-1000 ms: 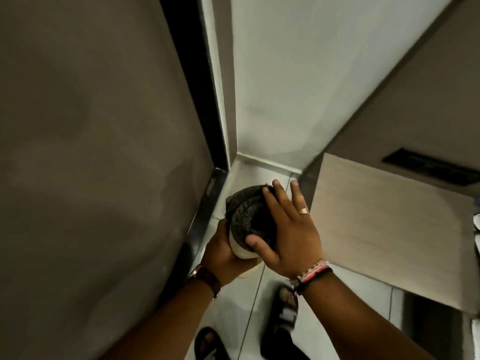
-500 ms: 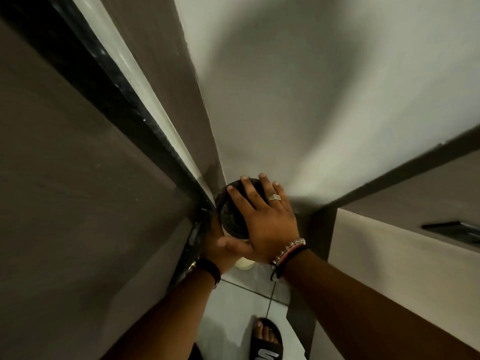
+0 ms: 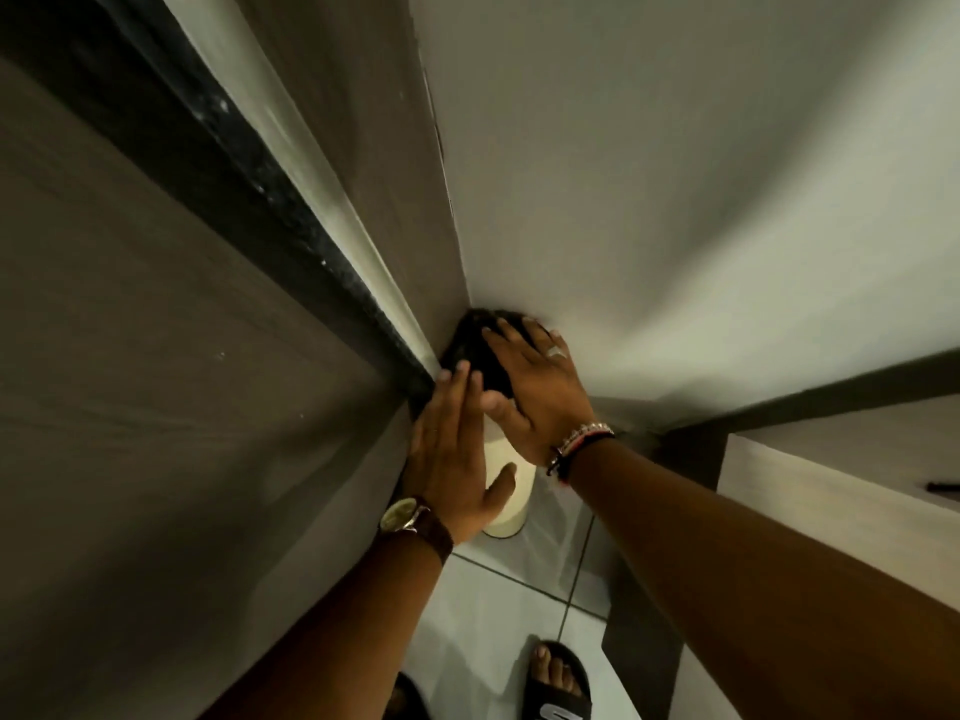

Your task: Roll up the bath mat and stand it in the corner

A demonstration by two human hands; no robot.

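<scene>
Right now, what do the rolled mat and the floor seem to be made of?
Mat: seemingly fabric, with dark, fuzzy pile at the top end and a smooth, pale cream backing down the side, perhaps rubber or foam. Floor: likely glazed ceramic tile, since it is pale, slightly glossy and crossed by thin dark grout lines.

Walls (image 3: pixel 675 200) box in rolled mat (image 3: pixel 470 345) behind; open floor (image 3: pixel 498 605) in front
</scene>
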